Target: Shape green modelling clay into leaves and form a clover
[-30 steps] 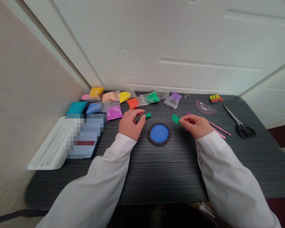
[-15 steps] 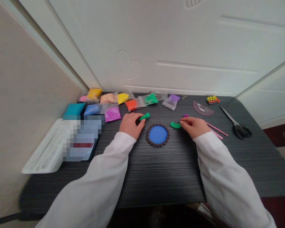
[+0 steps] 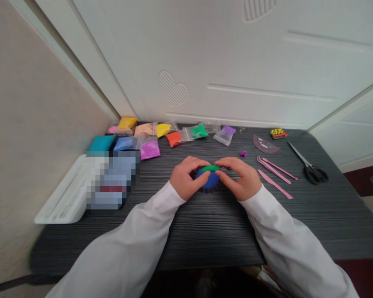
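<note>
At the left, the white tray (image 3: 60, 192) and the magenta bag (image 3: 150, 149) stay where they were on the table (image 3: 202, 236). The left hand (image 3: 188, 178) has moved rightward from beside the blue disc (image 3: 209, 180) to over its left edge, pinching one end of the green roll (image 3: 210, 168), which now lies crosswise above the disc's far part. The right hand (image 3: 240, 178) has left the flat green piece (image 3: 230, 168), now mostly hidden behind its fingers, and grips the roll's other end between thumb and fingertips. Farther right, the purple lump (image 3: 243, 154) and pink tweezers (image 3: 275, 170), partly covered half a second ago, show clearly, while the scissors (image 3: 313, 171) lie unmoved
</note>
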### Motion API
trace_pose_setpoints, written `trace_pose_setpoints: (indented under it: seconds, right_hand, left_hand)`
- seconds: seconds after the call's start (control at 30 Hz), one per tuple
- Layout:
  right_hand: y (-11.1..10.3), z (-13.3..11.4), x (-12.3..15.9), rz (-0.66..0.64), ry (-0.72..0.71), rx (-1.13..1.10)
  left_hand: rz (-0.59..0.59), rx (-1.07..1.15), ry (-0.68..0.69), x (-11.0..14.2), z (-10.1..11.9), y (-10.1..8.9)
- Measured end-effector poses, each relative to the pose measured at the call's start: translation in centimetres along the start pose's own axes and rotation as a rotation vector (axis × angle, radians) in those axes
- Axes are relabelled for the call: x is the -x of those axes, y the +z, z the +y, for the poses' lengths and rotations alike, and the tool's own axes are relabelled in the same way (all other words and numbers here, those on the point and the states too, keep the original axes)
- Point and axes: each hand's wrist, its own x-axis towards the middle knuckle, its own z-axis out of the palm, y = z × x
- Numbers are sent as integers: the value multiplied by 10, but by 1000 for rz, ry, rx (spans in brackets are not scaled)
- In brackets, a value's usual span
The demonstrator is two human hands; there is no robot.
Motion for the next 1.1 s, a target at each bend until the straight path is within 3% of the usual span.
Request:
trace_pose_setpoints:
  seconds: [0.23, 0.4, 0.53, 0.93, 1.1]
  right_hand:
    - [0, 1, 1, -13, 60, -16]
    - [3, -2, 4, 2, 42, -43]
    - [4, -5, 4, 40, -31, -38]
    - [7, -14, 5, 49, -63, 11]
    - [15, -14, 8, 8, 135, -183]
  left_hand:
    - [-19, 140, -83, 2, -1, 1]
    - [-52, 630, -325, 1, 0, 4]
    - [-61, 831, -407, -2, 2, 6]
    - [-146, 918, -464, 0, -1, 9]
    - [-181, 912, -478, 0, -1, 8]
